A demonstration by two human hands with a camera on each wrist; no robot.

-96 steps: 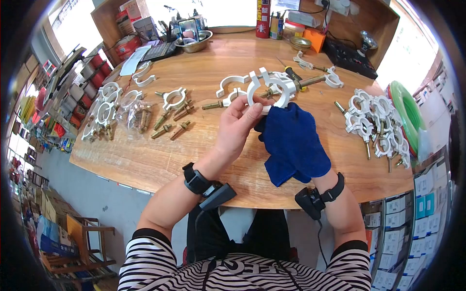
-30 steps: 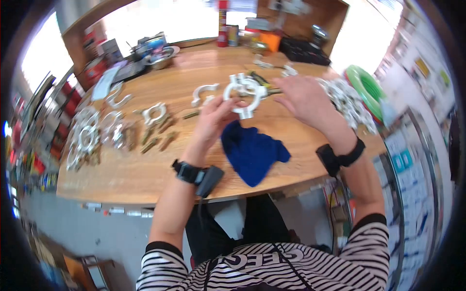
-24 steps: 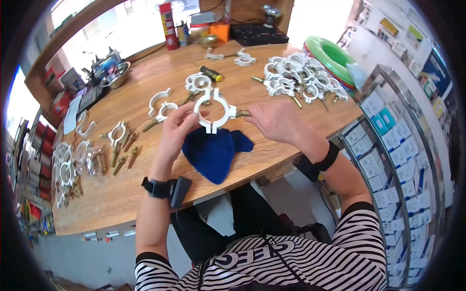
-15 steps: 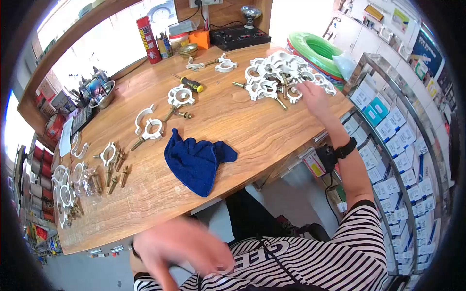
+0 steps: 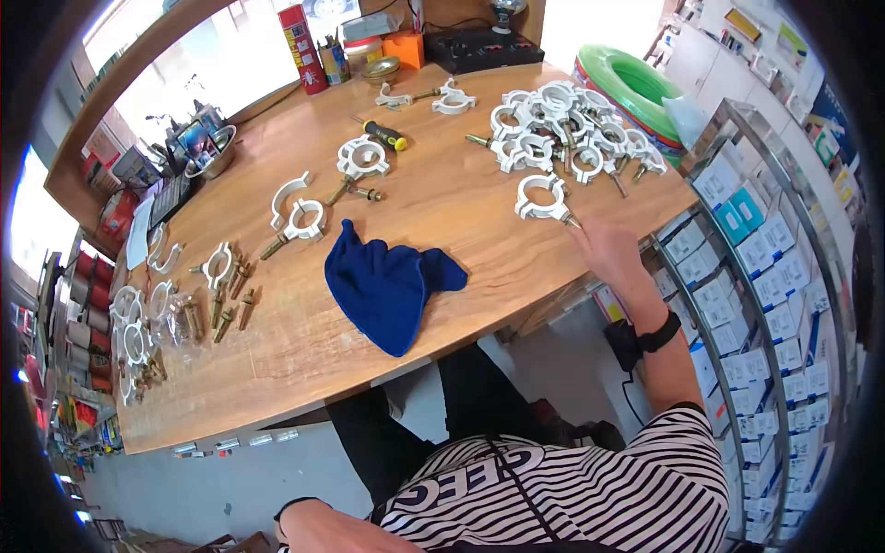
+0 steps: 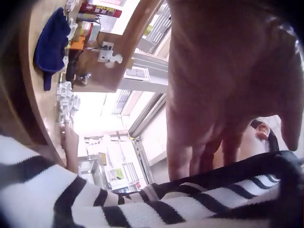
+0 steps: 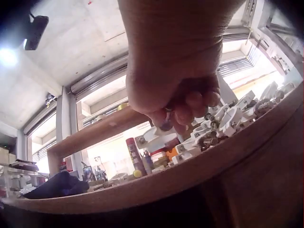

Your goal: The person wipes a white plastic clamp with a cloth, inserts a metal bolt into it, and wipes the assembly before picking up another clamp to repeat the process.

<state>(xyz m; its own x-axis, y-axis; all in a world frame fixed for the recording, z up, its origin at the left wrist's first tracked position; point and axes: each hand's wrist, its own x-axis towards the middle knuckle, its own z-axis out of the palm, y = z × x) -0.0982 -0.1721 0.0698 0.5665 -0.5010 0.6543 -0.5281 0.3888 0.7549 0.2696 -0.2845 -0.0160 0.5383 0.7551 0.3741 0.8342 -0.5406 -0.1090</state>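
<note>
My right hand pinches the brass-coloured bolt of a white pipe clamp in front of the clamp pile. In the right wrist view, curled fingers close round the bolt, its end showing between them, with the clamp's white ring behind. My left hand is away from the table, close to the striped shirt, fingers extended and holding nothing. Only part of it shows at the bottom of the head view. A blue cloth lies crumpled near the table's front edge.
More clamps and loose bolts lie at the middle and left. A screwdriver lies farther back. Green coiled hose stands behind the pile, near a spray can and a metal bowl along the back.
The cloth has left my right hand and lies on the table. Both hands held a clamp; then my left hand dropped toward my body. My right hand has come back from the pile, gripping a clamp.
</note>
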